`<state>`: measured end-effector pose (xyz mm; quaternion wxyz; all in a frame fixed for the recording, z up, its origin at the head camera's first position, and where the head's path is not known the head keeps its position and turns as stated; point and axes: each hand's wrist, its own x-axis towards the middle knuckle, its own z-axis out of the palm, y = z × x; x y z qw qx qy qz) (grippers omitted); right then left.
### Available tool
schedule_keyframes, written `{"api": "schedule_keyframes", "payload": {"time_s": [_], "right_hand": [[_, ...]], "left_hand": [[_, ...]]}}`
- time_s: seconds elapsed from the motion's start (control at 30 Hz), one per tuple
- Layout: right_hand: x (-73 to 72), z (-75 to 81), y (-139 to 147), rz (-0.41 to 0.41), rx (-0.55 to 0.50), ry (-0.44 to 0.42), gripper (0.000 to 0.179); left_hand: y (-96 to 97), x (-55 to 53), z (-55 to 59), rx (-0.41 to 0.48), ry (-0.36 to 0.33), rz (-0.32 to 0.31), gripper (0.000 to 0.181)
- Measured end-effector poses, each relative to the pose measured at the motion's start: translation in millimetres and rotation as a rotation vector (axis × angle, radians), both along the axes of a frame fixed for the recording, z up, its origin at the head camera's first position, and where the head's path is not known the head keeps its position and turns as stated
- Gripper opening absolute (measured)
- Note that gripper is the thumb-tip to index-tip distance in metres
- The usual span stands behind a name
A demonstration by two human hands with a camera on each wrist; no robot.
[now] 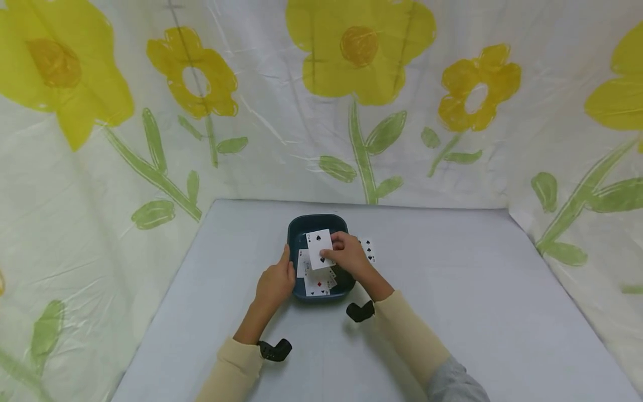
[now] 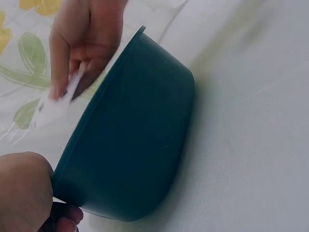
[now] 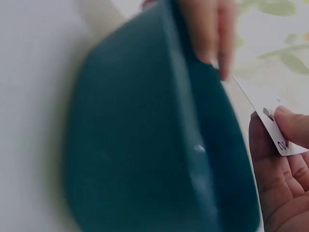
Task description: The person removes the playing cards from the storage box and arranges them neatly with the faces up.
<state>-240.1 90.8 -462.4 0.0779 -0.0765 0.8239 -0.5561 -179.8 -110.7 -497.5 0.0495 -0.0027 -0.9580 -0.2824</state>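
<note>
My right hand pinches a playing card, a two of spades, between thumb and fingers above a dark teal plastic basin. In the right wrist view the card is tilted, with the thumb on its face. My left hand grips the basin's left rim; the left wrist view has that hand at the lower left corner. Inside the basin lie several overlapping playing cards, face up, one with a red diamond. The raised card partly covers them.
Right of the basin another spade card lies on the table, partly hidden by my right hand. The white-covered table meets a flower-printed curtain at the back and sides. Each wrist wears a black device.
</note>
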Motion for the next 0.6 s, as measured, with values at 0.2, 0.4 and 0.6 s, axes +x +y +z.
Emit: {"api": "schedule_keyframes", "payload": {"time_s": [0.2,0.4,0.6], "right_hand": [[-10.3,12.8,37.5,-0.113,-0.041,0.006,0.034],[-20.3,13.4,84.2,-0.18,-0.011,-0.002,0.039],[-25.5,2.4,120.3,-0.248,0.073,-0.025,0.038]], "left_hand": [[1.3,0.4,-2.1,-0.009,0.002,-0.001,0.056],[1.4,0.9,-1.0,-0.017,-0.012,0.006,0.056],[1.0,1.1,-0.1,-0.01,-0.01,0.003,0.056]]}}
